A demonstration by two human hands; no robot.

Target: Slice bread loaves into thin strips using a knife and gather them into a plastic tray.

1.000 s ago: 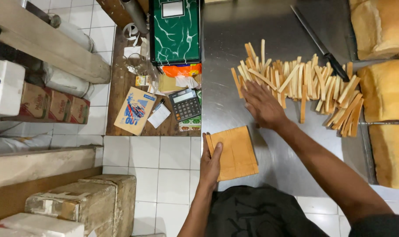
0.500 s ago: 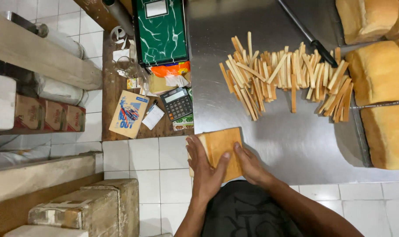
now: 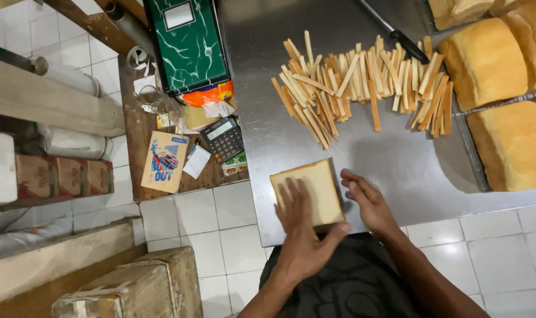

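A square stack of sliced bread lies at the near edge of the steel table. My left hand rests flat on top of it, fingers spread, thumb around its near corner. My right hand sits against the stack's right side, fingers slightly curled on the steel. A heap of cut crust strips lies further back on the table.
Large bread loaves sit at the right. A black-handled knife lies behind the crusts. A green box, a calculator, a booklet and papers crowd a wooden shelf at the left. Cardboard boxes stand on the tiled floor.
My right hand came back from the crust pile to the right side of the bread stack. My left hand moved up onto the stack's top.
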